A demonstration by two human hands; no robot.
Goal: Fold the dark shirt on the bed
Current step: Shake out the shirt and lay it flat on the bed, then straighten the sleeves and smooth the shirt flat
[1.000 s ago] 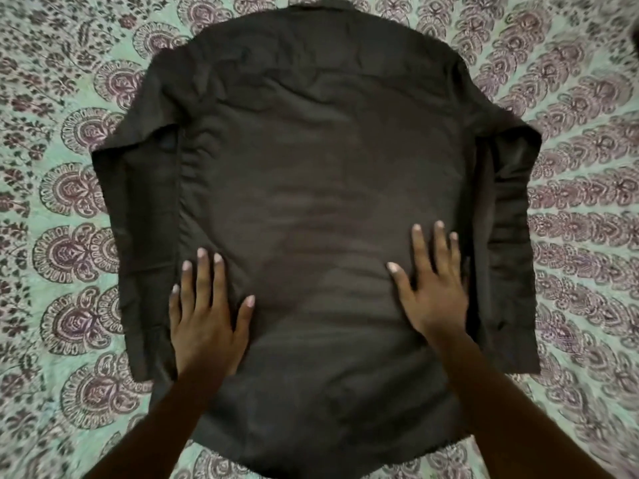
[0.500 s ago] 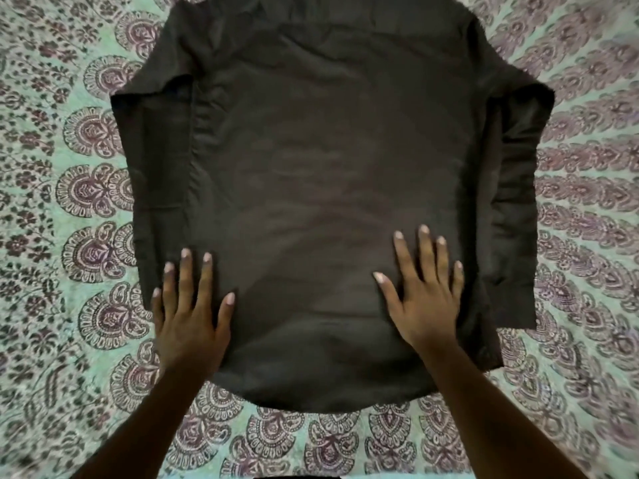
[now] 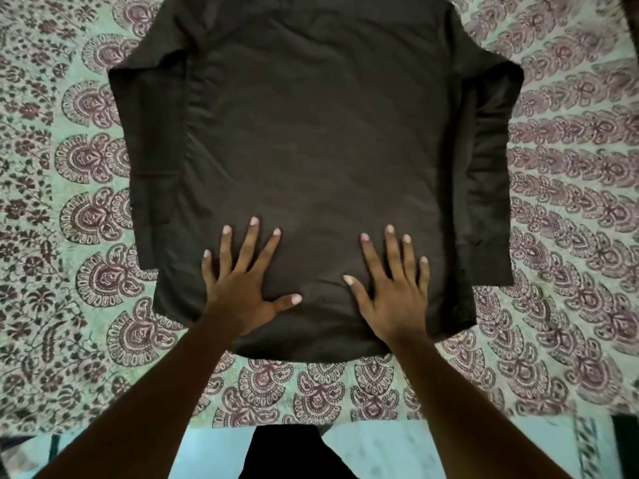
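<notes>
Smoothing goes on: left hand and right hand have slid inward from the side seams and now sit close together, fingers straight and spread, pressing flat, grasping nothing. Dark brown long-sleeved cloth shirt lies back-up on the mint-and-maroon paisley bedspread, sleeves laid down along each side. Flattening looks nearly done, no fold made yet. Long axis runs away from the person: collar far, hem near.
</notes>
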